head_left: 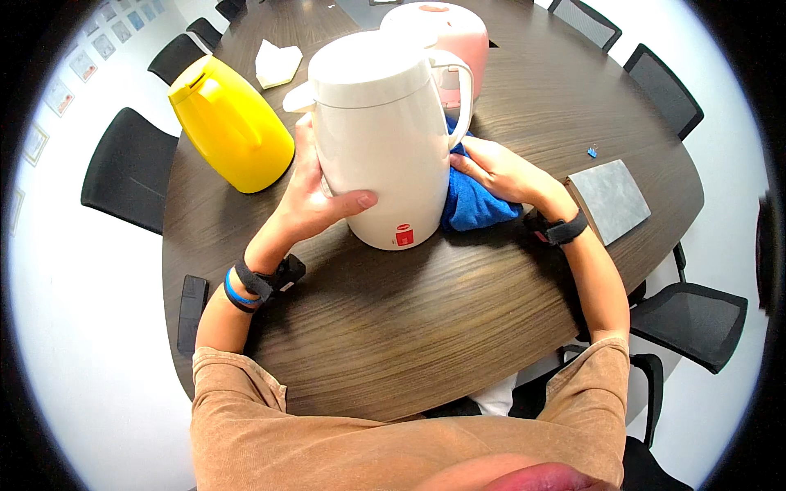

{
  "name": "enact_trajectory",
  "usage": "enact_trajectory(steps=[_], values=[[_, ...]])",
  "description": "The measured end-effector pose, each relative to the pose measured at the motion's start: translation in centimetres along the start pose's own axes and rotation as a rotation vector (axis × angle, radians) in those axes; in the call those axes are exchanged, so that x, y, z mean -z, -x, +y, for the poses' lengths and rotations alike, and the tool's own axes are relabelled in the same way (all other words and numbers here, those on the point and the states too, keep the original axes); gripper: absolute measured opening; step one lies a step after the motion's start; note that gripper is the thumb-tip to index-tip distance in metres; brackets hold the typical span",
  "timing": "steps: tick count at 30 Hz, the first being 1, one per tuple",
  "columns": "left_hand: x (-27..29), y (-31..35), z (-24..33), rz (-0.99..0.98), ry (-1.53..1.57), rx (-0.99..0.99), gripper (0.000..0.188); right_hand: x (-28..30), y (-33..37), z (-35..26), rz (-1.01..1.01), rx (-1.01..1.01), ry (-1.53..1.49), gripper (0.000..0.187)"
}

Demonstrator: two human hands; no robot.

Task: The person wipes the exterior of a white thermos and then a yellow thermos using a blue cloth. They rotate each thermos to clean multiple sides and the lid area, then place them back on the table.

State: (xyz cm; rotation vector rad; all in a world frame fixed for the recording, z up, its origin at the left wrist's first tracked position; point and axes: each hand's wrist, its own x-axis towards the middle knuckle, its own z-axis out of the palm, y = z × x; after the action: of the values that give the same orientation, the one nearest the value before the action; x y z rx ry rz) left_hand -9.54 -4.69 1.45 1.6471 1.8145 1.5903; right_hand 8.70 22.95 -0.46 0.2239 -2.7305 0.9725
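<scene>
A white vacuum jug [381, 155] with a lid, a spout at its left and a handle at its right stands in front of me, slightly tilted. My left hand [315, 184] grips its left side, thumb across the front and the other fingers partly hidden behind. At the jug's right, my right hand [499, 170] is closed on a blue cloth [481, 204] and presses it against the jug below the handle. Some of the cloth and the right fingertips are out of sight behind the jug.
A yellow jug [233, 127] stands at the left, a pink appliance [458, 41] behind the white jug. White folded paper [277, 64], a grey notebook [616, 200], a small blue clip [593, 151] and a black case [192, 303] lie on the wooden table [393, 335]. Black chairs [135, 164] surround it.
</scene>
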Motion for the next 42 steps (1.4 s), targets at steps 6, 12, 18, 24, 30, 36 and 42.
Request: enact_trajectory(steps=[6,12,18,24,30,36,42], values=[[0.0,0.0,-0.4,0.007,0.043,-0.013,0.115,2.7,0.0,-0.3,0.118,0.076,-0.012,0.028],[-0.1,-0.2,-0.1,-0.005,0.012,0.006,0.112,9.1,-3.1,-5.2,0.362,0.259,0.238,0.031],[-0.5,-0.1,0.1,0.023,0.114,0.007,0.115,10.8,-5.2,-7.9,0.361,0.398,0.445,0.029],[0.0,0.1,-0.6,-0.016,-0.043,-0.009,0.113,10.8,-5.3,-8.3,0.297,0.525,0.365,0.032],[-0.3,0.1,0.0,0.003,0.07,0.027,0.111,10.3,-4.6,-8.3,0.291,0.531,0.331,0.036],[-0.2,0.2,-0.1,0.002,0.056,0.029,0.112,9.6,-4.0,-6.8,0.213,0.409,0.248,0.061],[-0.2,0.2,-0.1,-0.001,0.003,0.022,0.113,9.2,-4.1,-5.4,0.252,0.34,0.217,0.052]])
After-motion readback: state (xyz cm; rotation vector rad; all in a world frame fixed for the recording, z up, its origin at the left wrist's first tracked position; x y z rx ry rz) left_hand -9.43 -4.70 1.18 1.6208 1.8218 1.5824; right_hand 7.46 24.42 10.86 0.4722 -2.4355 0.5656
